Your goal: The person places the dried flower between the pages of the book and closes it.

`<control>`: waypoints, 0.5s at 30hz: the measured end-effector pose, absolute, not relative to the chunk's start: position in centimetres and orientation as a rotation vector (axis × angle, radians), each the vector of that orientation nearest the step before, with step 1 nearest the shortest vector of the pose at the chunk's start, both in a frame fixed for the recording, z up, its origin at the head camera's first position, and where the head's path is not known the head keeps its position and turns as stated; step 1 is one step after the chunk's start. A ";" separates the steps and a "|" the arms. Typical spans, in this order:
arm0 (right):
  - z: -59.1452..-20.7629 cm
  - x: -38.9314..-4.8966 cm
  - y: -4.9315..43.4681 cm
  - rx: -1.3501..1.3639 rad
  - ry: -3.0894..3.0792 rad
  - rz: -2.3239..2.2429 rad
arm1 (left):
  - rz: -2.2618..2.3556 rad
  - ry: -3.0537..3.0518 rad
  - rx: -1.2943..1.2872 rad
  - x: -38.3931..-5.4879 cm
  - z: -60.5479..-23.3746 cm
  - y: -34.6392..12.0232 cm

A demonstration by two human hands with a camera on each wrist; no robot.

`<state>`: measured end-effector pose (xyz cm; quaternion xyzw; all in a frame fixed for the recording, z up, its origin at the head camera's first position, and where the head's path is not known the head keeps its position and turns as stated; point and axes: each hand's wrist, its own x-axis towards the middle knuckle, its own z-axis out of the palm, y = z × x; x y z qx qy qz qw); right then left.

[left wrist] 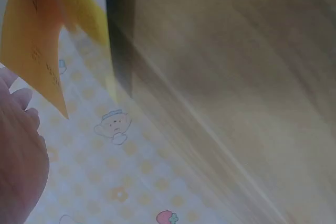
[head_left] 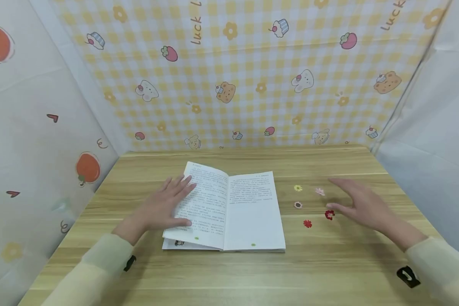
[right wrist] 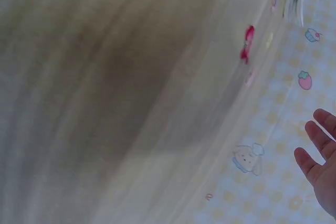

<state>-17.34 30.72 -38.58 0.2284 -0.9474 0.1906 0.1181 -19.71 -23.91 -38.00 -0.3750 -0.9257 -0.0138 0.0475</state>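
An open book [head_left: 252,212] with printed pages lies in the middle of the table, its left side slightly raised. My left hand [head_left: 162,206] is spread over the outer edge of the left page, fingers straight; whether it presses on the paper I cannot tell. In the left wrist view the orange cover [left wrist: 37,51] stands up beside that hand. To the right, my right hand [head_left: 367,208] hovers with fingers extended and holds nothing. Close to its fingertips are a dark red flower [head_left: 330,215] and a pink flower [head_left: 319,191].
Left of those two lie a yellow flower [head_left: 298,188], a white flower with a dark centre [head_left: 298,205] and a red flower [head_left: 307,223]. A checked cloth [head_left: 245,110] hangs behind the wooden table [head_left: 245,280]. White cloths [head_left: 436,140] flank both sides.
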 end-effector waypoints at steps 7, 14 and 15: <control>-40.6 -16.8 30.8 0.636 -2.792 0.830 | 0.012 -2.857 -1.172 -19.3 -39.9 -24.1; -41.3 -17.0 31.2 0.550 -2.847 1.093 | 0.078 -2.913 -1.194 -18.8 -41.1 -24.2; -41.4 -17.1 31.3 0.531 -2.866 1.119 | 0.080 -2.930 -1.188 -18.7 -41.2 -24.3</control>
